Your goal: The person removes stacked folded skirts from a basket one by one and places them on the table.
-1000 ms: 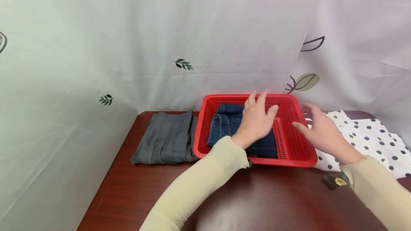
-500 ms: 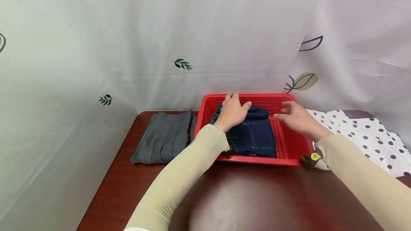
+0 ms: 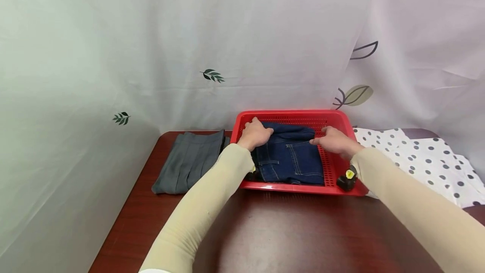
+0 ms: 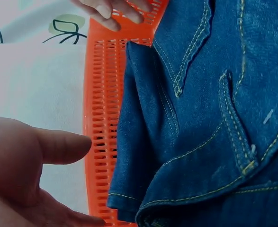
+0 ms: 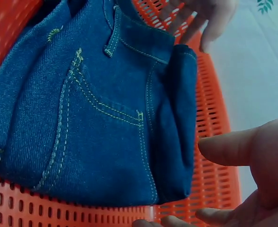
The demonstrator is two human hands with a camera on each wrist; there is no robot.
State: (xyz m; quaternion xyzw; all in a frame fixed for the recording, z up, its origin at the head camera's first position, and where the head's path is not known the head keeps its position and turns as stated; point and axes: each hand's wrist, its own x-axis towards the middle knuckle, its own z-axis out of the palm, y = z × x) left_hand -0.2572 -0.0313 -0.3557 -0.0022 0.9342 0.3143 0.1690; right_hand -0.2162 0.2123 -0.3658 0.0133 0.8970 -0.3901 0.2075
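Folded blue jeans (image 3: 291, 159) lie in a red perforated plastic basket (image 3: 303, 188) in the head view. My left hand (image 3: 255, 134) reaches over the left end of the basket, right at the jeans' left edge. In the left wrist view its thumb is stretched toward the denim, with a gap between. From the right, my right hand (image 3: 335, 141) hangs over the basket beside the jeans' right edge. The right wrist view shows its thumb (image 5: 226, 147) straight, close to the folded jeans (image 5: 105, 142), and its other fingers spread lower down. Neither hand grips the cloth.
A folded grey pleated garment (image 3: 191, 161) lies left of the basket on the dark red wooden table (image 3: 288, 231). White fabric with black dots (image 3: 428, 163) is spread to the right. A pale printed curtain (image 3: 265, 54) hangs close behind the basket.
Both hands have moved left. The left hand has gone from over the jeans to their left edge, uncovering them; the right has come from the basket's right rim to the jeans' right side.
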